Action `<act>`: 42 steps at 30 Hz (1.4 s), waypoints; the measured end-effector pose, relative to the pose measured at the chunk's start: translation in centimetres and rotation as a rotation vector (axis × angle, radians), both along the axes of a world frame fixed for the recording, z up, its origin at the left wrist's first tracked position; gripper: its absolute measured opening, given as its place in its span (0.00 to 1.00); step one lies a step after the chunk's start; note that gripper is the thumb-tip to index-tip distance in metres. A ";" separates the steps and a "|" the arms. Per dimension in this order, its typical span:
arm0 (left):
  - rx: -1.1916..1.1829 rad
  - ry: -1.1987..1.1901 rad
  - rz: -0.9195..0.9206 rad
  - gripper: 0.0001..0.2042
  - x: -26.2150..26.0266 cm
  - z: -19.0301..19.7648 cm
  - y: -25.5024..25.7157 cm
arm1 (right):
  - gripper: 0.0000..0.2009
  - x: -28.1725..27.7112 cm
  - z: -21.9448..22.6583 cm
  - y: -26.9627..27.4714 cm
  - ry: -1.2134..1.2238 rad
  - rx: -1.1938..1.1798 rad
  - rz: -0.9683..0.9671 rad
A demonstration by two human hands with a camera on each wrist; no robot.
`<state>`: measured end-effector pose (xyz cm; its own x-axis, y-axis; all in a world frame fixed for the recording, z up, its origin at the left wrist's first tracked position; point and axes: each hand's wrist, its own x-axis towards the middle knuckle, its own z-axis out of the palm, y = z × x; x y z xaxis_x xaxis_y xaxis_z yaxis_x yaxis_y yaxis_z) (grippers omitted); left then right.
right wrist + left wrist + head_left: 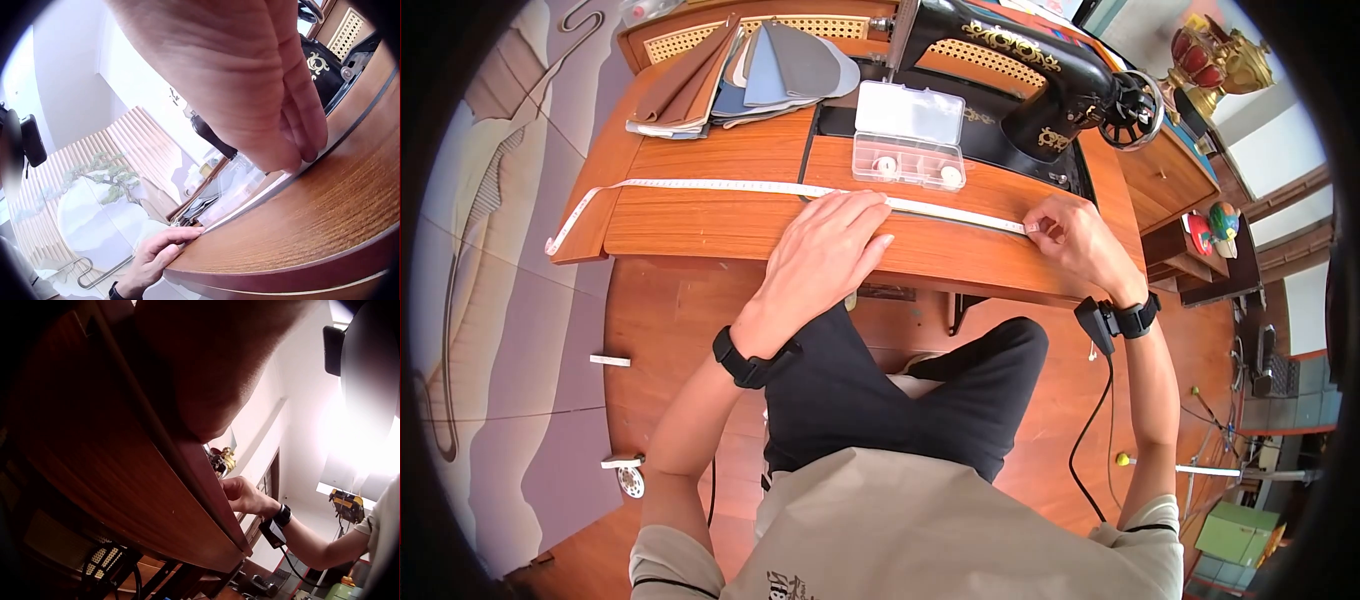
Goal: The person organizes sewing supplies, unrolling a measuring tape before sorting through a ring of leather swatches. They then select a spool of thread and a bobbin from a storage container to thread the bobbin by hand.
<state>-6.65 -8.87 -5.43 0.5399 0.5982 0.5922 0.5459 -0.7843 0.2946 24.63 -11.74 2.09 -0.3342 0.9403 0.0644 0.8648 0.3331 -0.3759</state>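
A white measuring tape lies along the wooden sewing table, its left part bending down toward the table's front left corner. The left hand rests on it near the middle, fingers extended over the tape. At the tape's right end the right hand pinches it between thumb and curled fingers. In the right wrist view the right hand is close up at the tabletop, and the left hand lies flat farther along. The left wrist view shows the right hand at the table edge.
Behind the tape stands an open clear plastic box with small white rolls inside. A black sewing machine is at the back right. Fabric swatches lie fanned out at the back left. The person's legs are under the table's front edge.
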 end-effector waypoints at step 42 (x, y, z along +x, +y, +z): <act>-1.017 -0.403 -0.356 0.11 8.6 7.9 12.9 | 0.17 -3.1 1.0 11.2 0.476 0.505 0.275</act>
